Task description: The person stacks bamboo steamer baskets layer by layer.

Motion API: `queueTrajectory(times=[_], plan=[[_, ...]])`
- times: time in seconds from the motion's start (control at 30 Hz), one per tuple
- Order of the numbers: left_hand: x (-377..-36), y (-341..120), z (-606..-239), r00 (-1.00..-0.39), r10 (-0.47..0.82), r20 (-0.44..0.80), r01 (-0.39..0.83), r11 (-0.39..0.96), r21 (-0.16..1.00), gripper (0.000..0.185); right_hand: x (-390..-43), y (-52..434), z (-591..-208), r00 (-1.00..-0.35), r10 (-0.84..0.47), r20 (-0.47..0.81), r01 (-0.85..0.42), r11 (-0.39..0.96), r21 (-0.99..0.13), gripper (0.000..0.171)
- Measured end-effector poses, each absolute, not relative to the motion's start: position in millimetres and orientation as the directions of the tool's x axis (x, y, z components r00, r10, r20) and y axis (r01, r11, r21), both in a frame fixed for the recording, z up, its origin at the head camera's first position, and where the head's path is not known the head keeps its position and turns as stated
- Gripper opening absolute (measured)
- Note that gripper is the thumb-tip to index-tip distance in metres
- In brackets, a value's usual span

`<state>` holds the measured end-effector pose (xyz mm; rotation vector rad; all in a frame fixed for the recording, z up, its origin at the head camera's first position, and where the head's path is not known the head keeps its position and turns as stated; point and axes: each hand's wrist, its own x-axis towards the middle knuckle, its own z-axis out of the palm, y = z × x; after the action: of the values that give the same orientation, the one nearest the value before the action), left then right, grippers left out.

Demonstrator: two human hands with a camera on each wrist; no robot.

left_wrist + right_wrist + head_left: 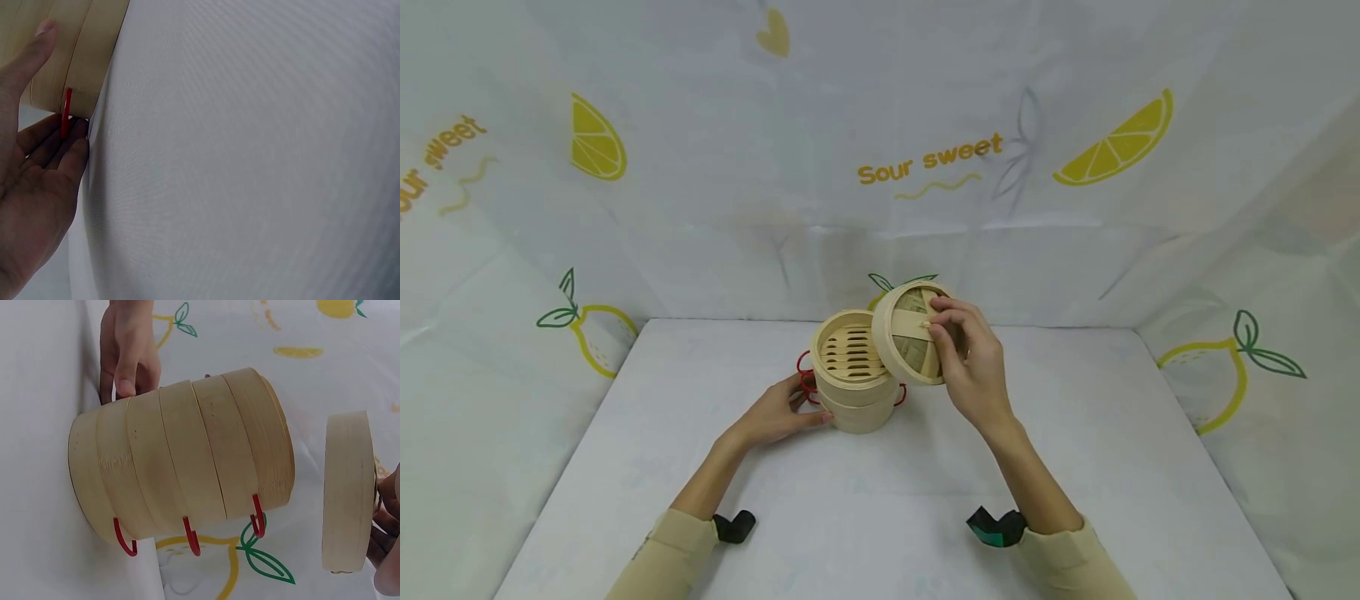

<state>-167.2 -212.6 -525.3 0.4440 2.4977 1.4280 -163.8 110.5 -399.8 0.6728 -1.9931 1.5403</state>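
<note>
Your right hand (pixel 972 360) holds the lid (pixel 912 333) tilted on edge, fingers pinching its top handle, so its woven underside faces you. The lid hangs just right of the steamer (pixel 854 375) and a little above its open top, free of the rim; the right wrist view shows a clear gap between lid (pixel 347 491) and steamer (pixel 181 456).

The steamer is a stack of bamboo tiers standing upright on the bench (pixel 880 500), near the far edge and about midway across. Its top tier is uncovered and you can see the slatted floor inside. Red wire handles (pixel 190 536) stick out from the tiers, one per tier on the side the right wrist view shows, and more red wire shows on the steamer's left side.

Your left hand (pixel 778 412) rests against the left side of the steamer, low down, fingers nearly straight and lying along the wall, with the thumb (pixel 34 47) pressed flat on the bamboo. It steadies rather than grips; the fingers (pixel 62 150) sit just beside one red handle (pixel 65 112).

Behind the steamer hangs a white cloth printed with lemons (pixel 1116 142), which also covers the bench.
</note>
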Motion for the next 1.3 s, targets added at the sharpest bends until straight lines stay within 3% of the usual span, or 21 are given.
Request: queueTrajectory(times=[1.3], plan=[[-167,-212,-525,-0.928,0.369,-0.06,0.131,0.472,0.872,0.084,-171,72,-396,-0.699,-0.141,0.702,-0.713,0.212,-0.668,0.009]])
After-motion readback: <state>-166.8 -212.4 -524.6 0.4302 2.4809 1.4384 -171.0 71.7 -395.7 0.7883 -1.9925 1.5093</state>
